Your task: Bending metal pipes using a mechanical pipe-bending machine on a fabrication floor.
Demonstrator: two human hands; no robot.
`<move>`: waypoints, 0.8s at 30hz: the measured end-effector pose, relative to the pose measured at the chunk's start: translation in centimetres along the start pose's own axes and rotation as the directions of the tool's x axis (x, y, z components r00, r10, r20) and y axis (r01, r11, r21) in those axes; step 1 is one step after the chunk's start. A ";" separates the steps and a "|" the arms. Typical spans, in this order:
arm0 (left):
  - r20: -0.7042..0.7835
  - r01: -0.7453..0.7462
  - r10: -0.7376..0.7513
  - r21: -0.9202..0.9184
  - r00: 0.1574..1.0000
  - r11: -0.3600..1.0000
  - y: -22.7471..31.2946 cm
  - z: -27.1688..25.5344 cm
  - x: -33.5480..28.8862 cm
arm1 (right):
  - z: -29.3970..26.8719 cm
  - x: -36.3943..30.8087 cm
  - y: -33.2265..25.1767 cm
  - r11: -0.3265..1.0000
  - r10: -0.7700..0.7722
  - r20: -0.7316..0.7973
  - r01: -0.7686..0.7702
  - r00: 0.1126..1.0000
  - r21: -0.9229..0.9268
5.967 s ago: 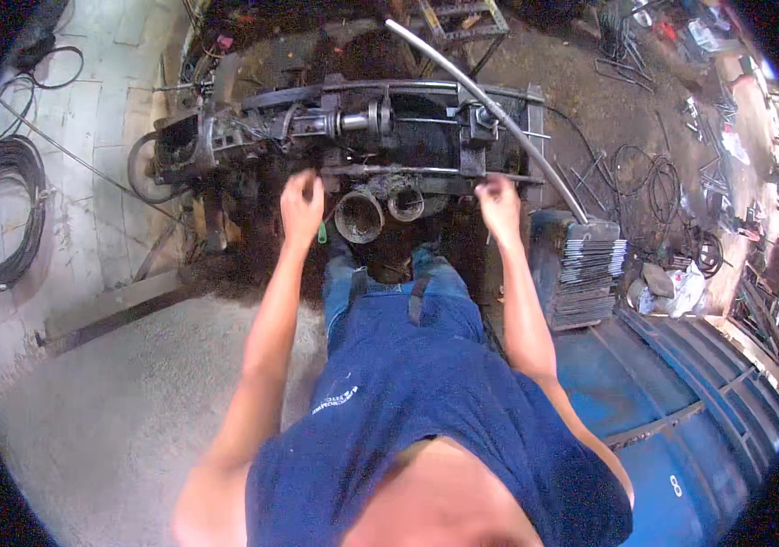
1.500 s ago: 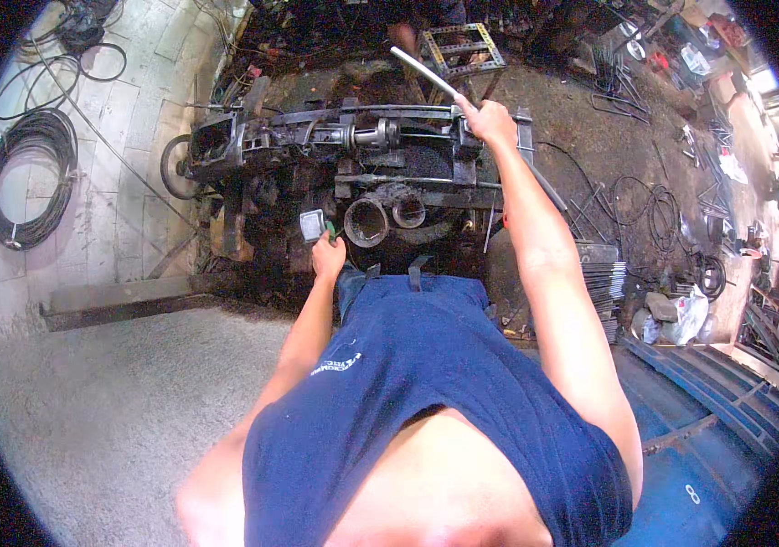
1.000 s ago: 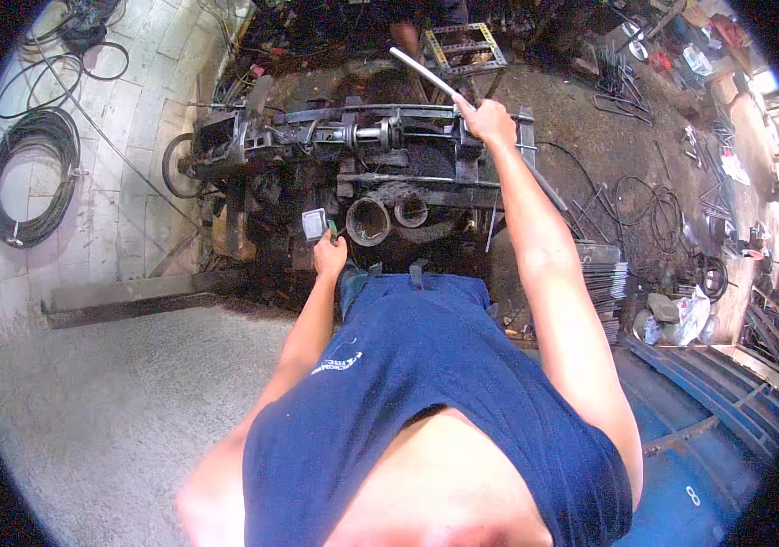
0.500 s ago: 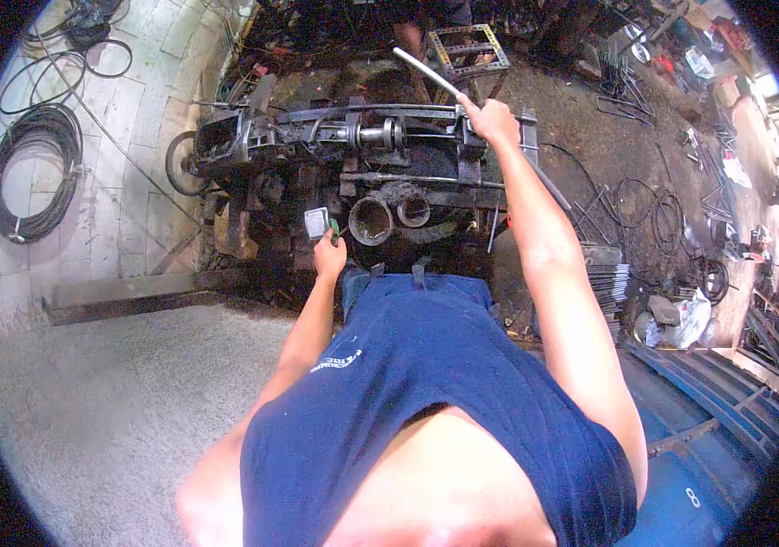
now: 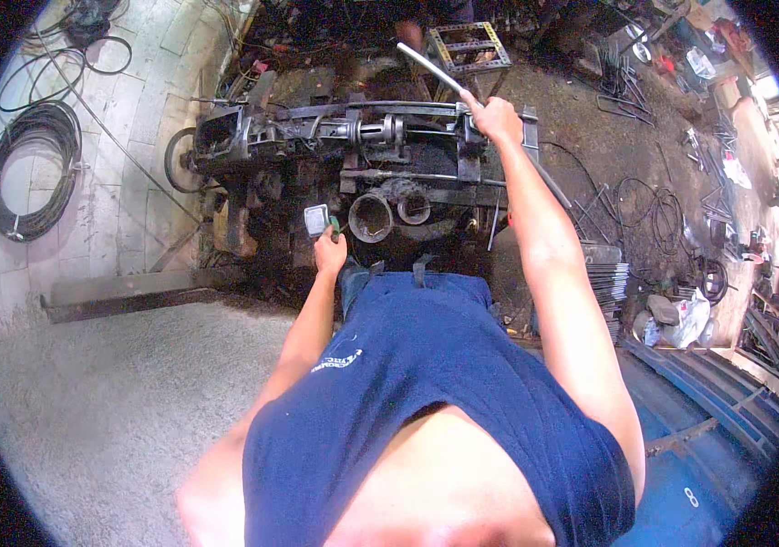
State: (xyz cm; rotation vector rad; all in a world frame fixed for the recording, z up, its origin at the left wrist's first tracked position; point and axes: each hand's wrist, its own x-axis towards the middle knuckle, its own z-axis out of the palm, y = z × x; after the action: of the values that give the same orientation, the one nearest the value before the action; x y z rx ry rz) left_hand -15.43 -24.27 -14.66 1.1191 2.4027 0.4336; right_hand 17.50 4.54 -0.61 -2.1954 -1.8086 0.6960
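Note:
My right hand (image 5: 496,119) is closed around a pale metal rod (image 5: 430,66), which slants up and left from my fist over the right end of a dark, greasy machine (image 5: 316,133). My left hand (image 5: 329,249) is closed at the machine's near side, on a small green piece (image 5: 335,224) beside a light grey, box-like part (image 5: 316,220). Whether those two are joined cannot be made out. A shiny cylindrical shaft part (image 5: 377,132) sits mid-machine. Two round openings, a larger ring (image 5: 370,219) and a smaller ring (image 5: 414,209), face up near my left hand.
A black coil of wire or hose (image 5: 70,169) lies on pale tiles at left. Behind the machine stands a perforated metal frame stool (image 5: 469,47). Stacked rods (image 5: 608,283), bent metal rods (image 5: 622,91) and a blue metal panel (image 5: 681,474) are at right.
My right hand and the rod have shifted very slightly to the right. The left hand keeps its grip in nearly the same place.

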 end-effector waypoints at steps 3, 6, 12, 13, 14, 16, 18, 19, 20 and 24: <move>-0.016 -0.040 0.039 -0.038 0.999 0.998 -0.4 0.1 0.1 | 0.1 0.2 -0.2 1.000 0.003 -0.004 -0.003 1.000 -0.004; -0.009 -0.038 0.037 -0.082 0.999 0.996 -1.1 0.7 0.4 | 0.0 -0.1 -0.6 1.000 0.008 0.001 -0.008 1.000 -0.008; -0.042 -0.088 0.087 -0.020 0.995 0.996 -0.9 0.8 0.5 | -0.3 -0.7 -1.1 1.000 0.018 0.043 -0.017 0.999 -0.009; -0.042 -0.088 0.087 -0.021 0.995 0.996 -0.7 0.8 0.5 | -0.2 -0.7 -1.0 1.000 0.024 0.050 -0.023 0.998 -0.009; -0.047 -0.078 0.078 -0.011 0.996 0.997 -0.6 0.7 0.5 | -0.2 -0.6 -0.9 1.000 0.024 0.050 -0.023 0.998 -0.009; -0.054 -0.067 0.066 -0.001 0.996 0.998 -0.2 0.5 0.5 | -0.2 -0.4 -0.7 0.999 0.039 0.044 -0.039 0.998 0.004; 0.008 -0.007 0.007 -0.028 1.000 1.000 -0.2 0.6 0.6 | -0.3 -0.3 -0.4 1.000 0.021 0.012 -0.021 1.000 -0.003; 0.007 -0.004 0.004 -0.027 1.000 1.000 -0.5 0.6 0.7 | -0.3 -0.4 -0.4 1.000 0.003 -0.020 -0.003 1.000 -0.011; -0.003 -0.016 0.016 -0.031 1.000 0.999 -0.8 0.6 0.7 | -0.2 -0.3 -0.5 1.000 0.004 -0.009 -0.004 1.000 -0.003; 0.004 -0.011 0.011 -0.040 1.000 0.999 -0.9 0.7 0.6 | -0.1 -0.2 -0.5 1.000 0.008 -0.012 -0.008 1.000 0.011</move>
State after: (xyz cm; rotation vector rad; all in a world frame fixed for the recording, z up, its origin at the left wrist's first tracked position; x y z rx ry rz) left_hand -15.99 -24.25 -15.85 1.1150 2.3753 0.4805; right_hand 17.08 4.47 -0.23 -2.1970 -1.7868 0.6906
